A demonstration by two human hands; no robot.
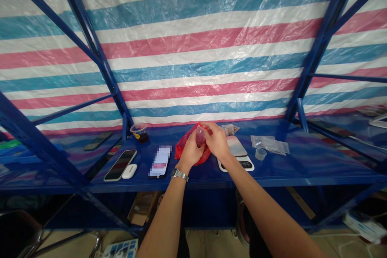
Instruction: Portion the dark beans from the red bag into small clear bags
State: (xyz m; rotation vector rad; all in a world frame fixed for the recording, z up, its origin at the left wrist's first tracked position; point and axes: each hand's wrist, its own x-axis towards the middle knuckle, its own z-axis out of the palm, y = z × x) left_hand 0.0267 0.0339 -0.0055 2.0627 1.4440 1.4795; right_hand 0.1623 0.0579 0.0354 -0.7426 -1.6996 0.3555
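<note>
A crumpled red plastic bag [181, 146] lies on the blue shelf, straight in front of me. Over its middle, a small clear plastic bag [200, 135] stands between my hands, the red showing through it. My left hand [191, 151], with a metal watch [179, 174] on its wrist, pinches the clear bag from the left. From the other side my right hand [216, 141] grips it, fingers bent round the upper edge. Fingertips are partly hidden, and the red bag's contents cannot be made out. Right of it sits a white digital scale [237, 147], partly behind my right forearm.
Left of the bags are a lit phone [161, 161], a white earphone case [130, 171], a dark-screened phone [121, 164] and a cup of dark liquid [140, 134]. To the right are a small clear cup [260, 153] and clear zip bags [270, 144]. Blue posts [314, 48] flank the shelf.
</note>
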